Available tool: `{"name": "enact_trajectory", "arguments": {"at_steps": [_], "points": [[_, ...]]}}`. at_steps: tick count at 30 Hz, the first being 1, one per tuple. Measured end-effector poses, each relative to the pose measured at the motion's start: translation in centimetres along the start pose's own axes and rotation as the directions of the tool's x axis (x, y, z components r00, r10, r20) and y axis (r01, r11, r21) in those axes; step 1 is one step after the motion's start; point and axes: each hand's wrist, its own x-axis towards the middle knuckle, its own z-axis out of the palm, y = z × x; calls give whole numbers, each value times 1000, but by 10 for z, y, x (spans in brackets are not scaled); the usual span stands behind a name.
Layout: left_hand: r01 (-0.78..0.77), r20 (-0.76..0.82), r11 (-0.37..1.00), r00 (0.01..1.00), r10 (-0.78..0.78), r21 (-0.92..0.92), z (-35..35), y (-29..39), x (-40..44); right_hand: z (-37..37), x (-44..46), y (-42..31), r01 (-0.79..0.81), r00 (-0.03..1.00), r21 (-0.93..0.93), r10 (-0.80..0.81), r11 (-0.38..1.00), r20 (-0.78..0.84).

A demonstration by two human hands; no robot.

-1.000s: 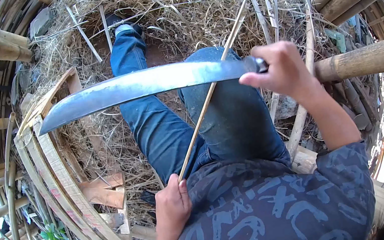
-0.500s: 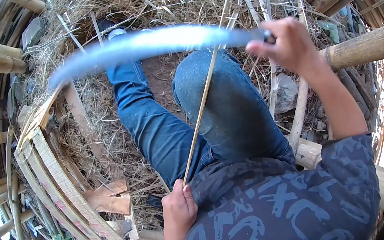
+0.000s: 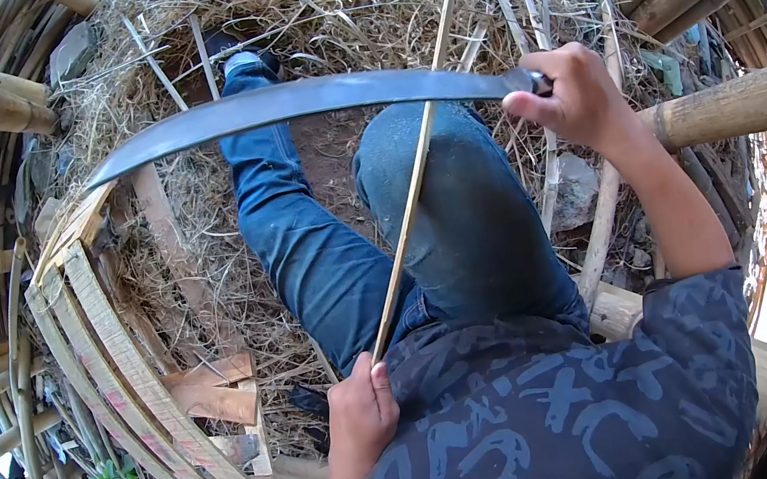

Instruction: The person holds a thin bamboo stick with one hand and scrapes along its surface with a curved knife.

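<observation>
1. My left hand (image 3: 361, 411) grips the thin strip (image 3: 417, 183) at its near end; the rest slants forward over my knee (image 3: 455, 148).
2. My right hand (image 3: 573, 96) clasps the machete (image 3: 280, 105), blade crossing the strip left of that grip (contact unclear from above).
3. Probably paring the strip; the next move calls for a steady left hold.

Can read no words or numbers; can see only letter-like shapes (image 3: 568, 399) across the dark T-shirt (image 3: 546, 420) and illegible reddish marks (image 3: 116, 397) on the wooden crate (image 3: 118, 330)
</observation>
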Motion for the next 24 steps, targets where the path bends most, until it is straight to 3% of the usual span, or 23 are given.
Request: {"name": "enact_trajectory", "arguments": {"at_steps": [1,3,5,7,8,11,13,15,16,17,20,23,24], "points": [[1,-9,1000,1000,-1,1,0,-1,-1,1,2,5,8,1000,2,-8,1000,-3],[-29,-38,999,999,31,36,3,-2,-2,3,3,14,105,985,-186,-128,977,-114],[-32,-49,999,998,34,41,2,2,-5,-5,1,9,48,996,-125,-56,991,-64],[-37,-62,998,997,40,45,2,4,-5,-14,2,15,-50,999,-183,52,982,7],[-41,-57,998,997,43,46,2,4,-6,-11,0,19,-23,997,-222,7,975,-72],[-50,-61,998,997,53,47,1,7,-8,-17,0,24,-53,998,-257,43,965,-45],[-56,-63,997,996,59,47,1,9,-8,-15,-3,22,-10,993,-288,-24,958,-112],[-14,-62,1000,998,15,10,5,12,-8,-16,-5,13,-49,997,-204,59,978,43],[-17,-63,1000,998,18,13,6,11,-6,-8,-7,10,32,998,-193,-41,981,-41],[-15,-63,1000,998,16,23,6,10,-5,-5,-8,2,27,998,-190,-36,981,-44],[-22,-55,998,998,25,60,7,8,-6,1,-9,-19,197,970,-270,-227,943,-86],[-29,-65,997,997,34,74,7,7,-8,-1,6,13,162,986,-217,-168,963,-10],[-27,-79,998,996,32,65,7,7,-8,-7,12,24,52,999,-153,-49,987,22]]}}
